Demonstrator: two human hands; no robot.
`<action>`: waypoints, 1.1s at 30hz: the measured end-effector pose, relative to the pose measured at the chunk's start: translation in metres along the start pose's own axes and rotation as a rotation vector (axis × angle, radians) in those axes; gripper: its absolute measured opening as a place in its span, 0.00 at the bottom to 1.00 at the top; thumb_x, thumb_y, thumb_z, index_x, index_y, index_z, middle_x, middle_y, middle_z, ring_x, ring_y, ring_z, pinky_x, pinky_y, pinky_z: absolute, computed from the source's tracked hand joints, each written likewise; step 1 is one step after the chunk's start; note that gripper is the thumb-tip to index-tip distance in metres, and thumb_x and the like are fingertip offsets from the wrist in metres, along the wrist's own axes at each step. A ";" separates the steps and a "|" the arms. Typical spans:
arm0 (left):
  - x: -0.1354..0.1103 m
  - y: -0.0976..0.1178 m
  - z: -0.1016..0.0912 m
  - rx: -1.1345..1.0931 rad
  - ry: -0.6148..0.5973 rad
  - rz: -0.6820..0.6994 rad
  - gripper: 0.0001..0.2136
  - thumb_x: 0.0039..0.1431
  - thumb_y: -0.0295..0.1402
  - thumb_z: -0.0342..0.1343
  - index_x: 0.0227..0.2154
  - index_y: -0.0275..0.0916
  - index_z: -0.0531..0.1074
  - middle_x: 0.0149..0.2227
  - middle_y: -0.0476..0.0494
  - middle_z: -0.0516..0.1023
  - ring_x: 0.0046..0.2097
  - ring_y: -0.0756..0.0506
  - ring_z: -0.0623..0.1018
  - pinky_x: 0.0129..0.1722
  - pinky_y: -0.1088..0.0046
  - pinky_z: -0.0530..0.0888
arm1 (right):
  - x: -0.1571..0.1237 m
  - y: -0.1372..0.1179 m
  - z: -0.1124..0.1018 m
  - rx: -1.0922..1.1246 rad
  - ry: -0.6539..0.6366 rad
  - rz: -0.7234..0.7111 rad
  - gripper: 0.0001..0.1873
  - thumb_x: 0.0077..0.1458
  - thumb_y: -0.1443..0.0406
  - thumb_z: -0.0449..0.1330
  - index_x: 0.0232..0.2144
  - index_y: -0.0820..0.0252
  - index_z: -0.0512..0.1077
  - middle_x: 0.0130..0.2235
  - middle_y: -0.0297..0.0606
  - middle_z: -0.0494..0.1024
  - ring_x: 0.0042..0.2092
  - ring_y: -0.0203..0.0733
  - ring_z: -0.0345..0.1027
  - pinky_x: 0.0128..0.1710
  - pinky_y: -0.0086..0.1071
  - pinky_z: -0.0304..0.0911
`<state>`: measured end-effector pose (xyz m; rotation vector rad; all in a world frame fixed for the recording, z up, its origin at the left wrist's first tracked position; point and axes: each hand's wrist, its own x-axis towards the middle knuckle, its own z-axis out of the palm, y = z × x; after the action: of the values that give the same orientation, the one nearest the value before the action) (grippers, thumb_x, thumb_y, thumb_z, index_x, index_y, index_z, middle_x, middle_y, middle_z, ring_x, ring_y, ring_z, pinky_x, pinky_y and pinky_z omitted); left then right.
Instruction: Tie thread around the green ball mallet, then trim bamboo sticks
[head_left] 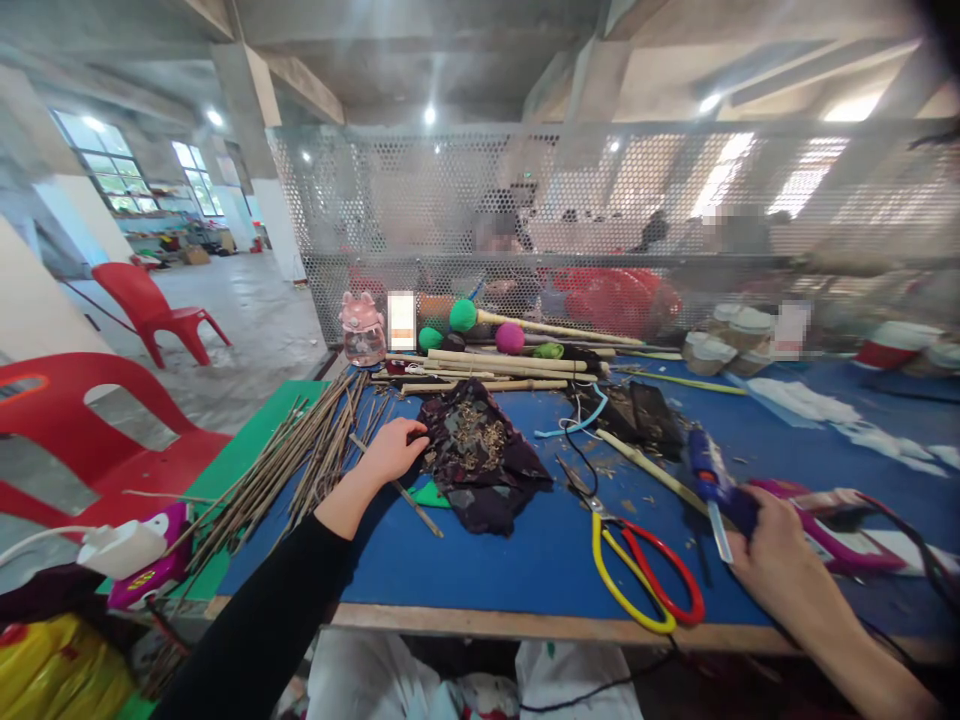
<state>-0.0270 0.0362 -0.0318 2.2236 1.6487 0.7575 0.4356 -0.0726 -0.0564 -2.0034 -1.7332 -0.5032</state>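
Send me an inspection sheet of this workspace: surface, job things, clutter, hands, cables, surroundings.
Surface: blue tabletop, wooden front edge.
Job things: dark cloth bearing dry brown bits; blue glue gun.
Clutter: thin sticks at left; yellow-and-red-handled scissors; magenta ball behind the cloth.
Left hand: at the cloth's left edge; grip unclear.
Right hand: holding the glue gun.
Cables: black cable below the front edge; white cable at left.
Surroundings: perforated metal screen behind; red chairs left.
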 end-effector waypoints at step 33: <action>0.159 0.263 0.188 0.186 -0.312 0.467 0.11 0.49 0.24 0.52 0.34 0.37 0.77 0.34 0.38 0.79 0.37 0.44 0.77 0.38 0.71 0.70 | 0.043 0.015 -0.007 -0.044 -0.004 0.020 0.08 0.54 0.66 0.50 0.35 0.65 0.65 0.35 0.47 0.68 0.40 0.47 0.61 0.41 0.38 0.58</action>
<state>0.3228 0.1208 -0.0146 2.7347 1.1057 0.3313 0.4564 -0.0422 -0.0288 -2.0521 -1.7167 -0.5353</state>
